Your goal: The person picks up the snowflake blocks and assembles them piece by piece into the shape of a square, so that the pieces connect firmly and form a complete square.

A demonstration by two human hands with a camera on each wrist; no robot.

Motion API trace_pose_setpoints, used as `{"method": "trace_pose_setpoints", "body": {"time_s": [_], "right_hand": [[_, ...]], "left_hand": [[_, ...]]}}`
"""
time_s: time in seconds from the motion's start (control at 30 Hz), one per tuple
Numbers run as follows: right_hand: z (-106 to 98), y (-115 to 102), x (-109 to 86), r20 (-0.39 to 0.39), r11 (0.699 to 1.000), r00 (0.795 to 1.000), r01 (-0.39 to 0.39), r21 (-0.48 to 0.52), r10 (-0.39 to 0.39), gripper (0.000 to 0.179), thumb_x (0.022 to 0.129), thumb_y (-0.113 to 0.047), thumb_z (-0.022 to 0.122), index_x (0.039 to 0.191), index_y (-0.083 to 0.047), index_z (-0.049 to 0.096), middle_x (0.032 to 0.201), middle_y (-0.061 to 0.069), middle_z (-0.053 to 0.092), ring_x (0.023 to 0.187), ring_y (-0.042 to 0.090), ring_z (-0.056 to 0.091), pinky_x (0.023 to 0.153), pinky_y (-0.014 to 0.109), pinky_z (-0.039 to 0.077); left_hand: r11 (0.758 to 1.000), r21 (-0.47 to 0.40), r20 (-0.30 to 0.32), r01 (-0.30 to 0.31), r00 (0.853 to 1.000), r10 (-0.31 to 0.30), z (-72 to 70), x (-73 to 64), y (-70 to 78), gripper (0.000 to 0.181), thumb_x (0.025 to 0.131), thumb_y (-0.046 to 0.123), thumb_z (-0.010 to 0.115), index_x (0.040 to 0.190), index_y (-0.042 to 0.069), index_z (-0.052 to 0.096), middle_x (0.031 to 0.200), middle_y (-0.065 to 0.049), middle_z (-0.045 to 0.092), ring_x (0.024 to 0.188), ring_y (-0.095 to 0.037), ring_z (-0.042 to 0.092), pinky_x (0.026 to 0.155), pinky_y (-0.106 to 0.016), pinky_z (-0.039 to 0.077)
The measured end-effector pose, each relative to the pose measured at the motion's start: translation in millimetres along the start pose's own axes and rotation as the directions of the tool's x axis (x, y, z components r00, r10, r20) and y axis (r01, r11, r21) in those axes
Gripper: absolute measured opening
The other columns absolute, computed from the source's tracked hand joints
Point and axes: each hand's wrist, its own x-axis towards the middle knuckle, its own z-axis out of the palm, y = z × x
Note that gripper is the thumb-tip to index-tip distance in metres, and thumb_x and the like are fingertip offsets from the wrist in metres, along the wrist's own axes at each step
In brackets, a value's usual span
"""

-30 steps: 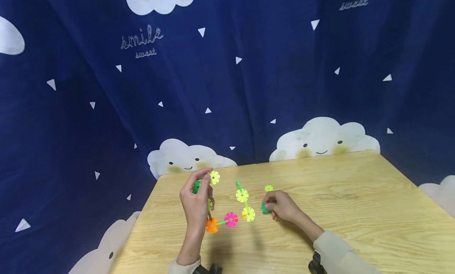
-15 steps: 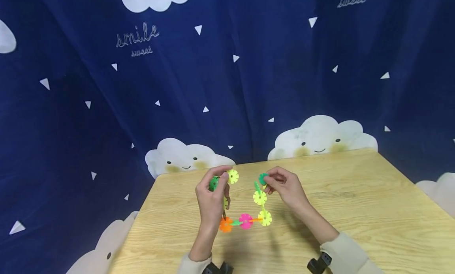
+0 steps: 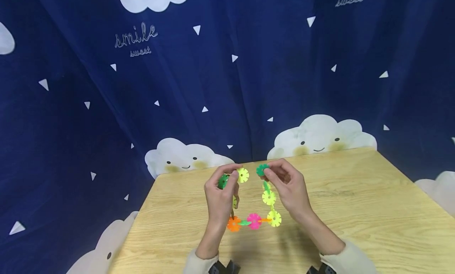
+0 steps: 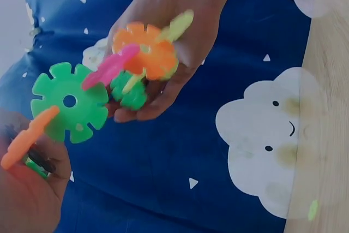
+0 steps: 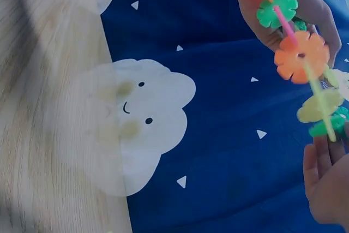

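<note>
My left hand (image 3: 218, 199) holds one end of a chain of toothed plastic snowflake discs, with a yellow disc (image 3: 243, 175) at its fingertips and a dark green disc (image 3: 222, 181) beside the palm. From there the chain hangs through an orange disc (image 3: 234, 224), a pink disc (image 3: 254, 221) and a yellow-green disc (image 3: 274, 218), then rises on the right. Between thumb and fingers, my right hand (image 3: 291, 187) pinches a loose-looking teal-green disc (image 3: 262, 170), level with the left fingertips and apart from them. In the left wrist view, a green disc (image 4: 70, 102) shows large.
Below the hands is a wooden table (image 3: 355, 195), and a dark blue curtain (image 3: 249, 88) with clouds hangs behind it. In the left wrist view a small yellow-green piece (image 4: 313, 210) lies on the table.
My right hand has lifted the teal-green disc off the table and brought it up near the left hand. The left hand and the chain have shifted right.
</note>
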Motion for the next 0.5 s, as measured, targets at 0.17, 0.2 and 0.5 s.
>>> {"method": "trace_pose_setpoints", "body": {"time_s": [0.17, 0.2, 0.5], "right_hand": [[0.8, 0.2, -2.9, 0.060, 0.994, 0.997, 0.032, 0.109, -0.038, 0.012, 0.105, -0.001, 0.057, 0.115, 0.006, 0.059, 0.100, 0.021, 0.072, 0.076, 0.020, 0.073, 0.072, 0.033, 0.065], [0.9, 0.4, -3.5, 0.074, 0.990, 0.996, 0.030, 0.135, -0.040, 0.011, 0.106, 0.000, 0.056, 0.115, 0.006, 0.057, 0.100, 0.021, 0.072, 0.070, 0.020, 0.072, 0.068, 0.034, 0.064], [2.2, -1.8, -7.3, 0.104, 0.987, 0.993, 0.045, 0.155, -0.061, 0.009, 0.105, 0.002, 0.055, 0.114, 0.004, 0.057, 0.100, 0.008, 0.073, 0.043, 0.022, 0.055, 0.036, 0.033, 0.049]], "left_hand": [[1.000, -0.019, 0.035, 0.010, 0.999, -0.009, 3.6, -2.7, 0.8, 0.013, 0.101, 0.012, 0.066, 0.108, 0.008, 0.077, 0.056, -0.016, 0.049, 0.046, -0.016, 0.043, 0.037, -0.023, 0.040], [1.000, -0.019, 0.037, 0.009, 0.999, -0.009, 4.3, -3.0, 0.9, 0.013, 0.101, 0.011, 0.066, 0.108, 0.008, 0.077, 0.055, -0.015, 0.049, 0.046, -0.016, 0.042, 0.037, -0.023, 0.040], [1.000, 0.012, 0.025, 0.004, 1.000, -0.004, 10.4, -1.9, 0.1, 0.013, 0.098, 0.007, 0.067, 0.106, 0.008, 0.078, 0.059, -0.012, 0.053, 0.043, -0.011, 0.043, 0.034, -0.021, 0.036]]}}
